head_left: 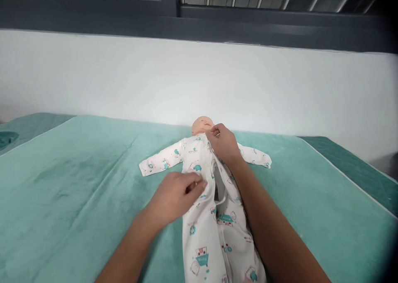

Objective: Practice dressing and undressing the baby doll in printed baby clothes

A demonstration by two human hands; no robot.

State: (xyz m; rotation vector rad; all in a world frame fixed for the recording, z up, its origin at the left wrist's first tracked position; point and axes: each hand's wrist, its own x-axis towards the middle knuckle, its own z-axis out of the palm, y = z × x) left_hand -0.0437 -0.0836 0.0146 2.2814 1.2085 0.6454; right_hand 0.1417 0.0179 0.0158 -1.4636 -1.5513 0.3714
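Note:
A baby doll (pixel 201 125) lies on its back on a teal blanket (pixel 77 179), head toward the wall. It wears a white romper (pixel 214 233) printed with small teal and red pictures, both sleeves spread out sideways. The romper's front is partly apart at the chest, showing a dark gap. My left hand (pixel 175 195) is closed, pinching the left edge of the romper's front opening at mid-chest. My right hand (pixel 224 144) is closed on the fabric at the collar, just below the doll's chin.
The blanket covers a bed or table that runs to a white wall (pixel 280 92). A darker teal sheet (pixel 351 167) shows at the right edge and far left. A dark window frame with bars (pixel 236 9) sits above the wall.

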